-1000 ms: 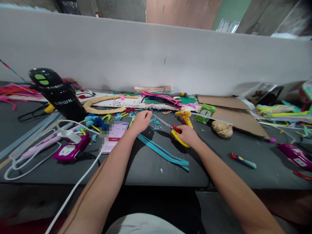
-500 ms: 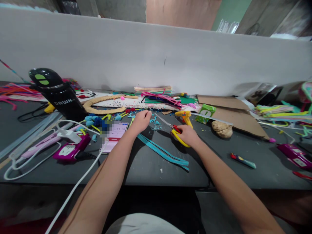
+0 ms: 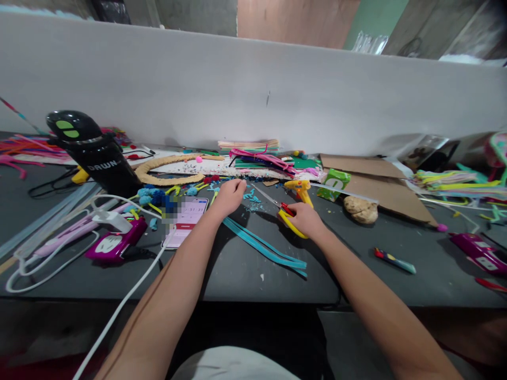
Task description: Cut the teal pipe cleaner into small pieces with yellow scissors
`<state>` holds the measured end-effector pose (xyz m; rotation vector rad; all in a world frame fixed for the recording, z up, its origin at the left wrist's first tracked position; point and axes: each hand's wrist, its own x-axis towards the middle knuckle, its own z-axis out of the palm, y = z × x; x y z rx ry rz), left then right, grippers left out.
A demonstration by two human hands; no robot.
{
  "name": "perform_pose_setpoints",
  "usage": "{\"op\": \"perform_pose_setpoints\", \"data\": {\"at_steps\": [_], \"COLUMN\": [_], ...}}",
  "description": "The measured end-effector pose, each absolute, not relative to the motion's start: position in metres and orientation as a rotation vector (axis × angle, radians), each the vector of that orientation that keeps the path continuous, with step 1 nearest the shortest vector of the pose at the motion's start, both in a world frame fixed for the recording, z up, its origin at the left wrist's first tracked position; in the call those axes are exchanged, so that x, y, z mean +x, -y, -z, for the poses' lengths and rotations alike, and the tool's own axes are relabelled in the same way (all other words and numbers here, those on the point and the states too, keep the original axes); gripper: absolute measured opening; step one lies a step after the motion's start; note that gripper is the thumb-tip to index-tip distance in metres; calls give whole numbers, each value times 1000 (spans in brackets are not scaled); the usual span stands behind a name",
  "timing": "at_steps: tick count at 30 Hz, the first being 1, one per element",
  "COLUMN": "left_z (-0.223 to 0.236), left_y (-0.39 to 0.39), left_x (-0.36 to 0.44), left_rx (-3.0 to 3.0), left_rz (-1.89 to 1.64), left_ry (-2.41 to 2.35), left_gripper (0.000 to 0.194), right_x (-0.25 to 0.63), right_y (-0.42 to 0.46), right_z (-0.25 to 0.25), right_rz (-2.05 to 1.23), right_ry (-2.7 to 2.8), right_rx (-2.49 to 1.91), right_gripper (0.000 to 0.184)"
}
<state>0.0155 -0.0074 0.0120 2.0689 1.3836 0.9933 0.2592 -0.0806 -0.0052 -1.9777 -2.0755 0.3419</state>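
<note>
My left hand is closed, its fingers pinched together over the dark table. A bundle of turquoise pipe cleaners runs out from beneath it toward the front right; the gripped end is hidden by the fingers. In my right hand are scissors with yellow and red handles. Their blades point up and left toward my left fingertips, slightly apart from them. Short turquoise clippings lie scattered between the blades and my left hand.
A lit phone lies beside my left forearm. Further left stand a black bottle and a purple power strip with a white cable. A yellow glue gun, green box, tan lump and utility knife lie rightward.
Both hands, the scissors and the pipe cleaners stay almost where they were. The phone's timer has advanced by one second.
</note>
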Motion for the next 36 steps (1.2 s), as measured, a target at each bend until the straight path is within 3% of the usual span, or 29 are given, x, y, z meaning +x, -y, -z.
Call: {"op": "perform_pose_setpoints", "data": {"at_steps": [22, 36], "left_z": [-12, -11], "left_y": [6, 6], "left_x": [14, 14], "left_rx": [2028, 2070], "left_rz": [-1039, -1040], "left_ry": [-1352, -1339], "left_gripper": [23, 20], "right_x": [261, 261], "right_y": [80, 79], "right_z": [4, 6], "right_rz": [-392, -359], "right_ry": [2076, 2092], "right_rx": [-1943, -1953], "right_gripper": [44, 38]}}
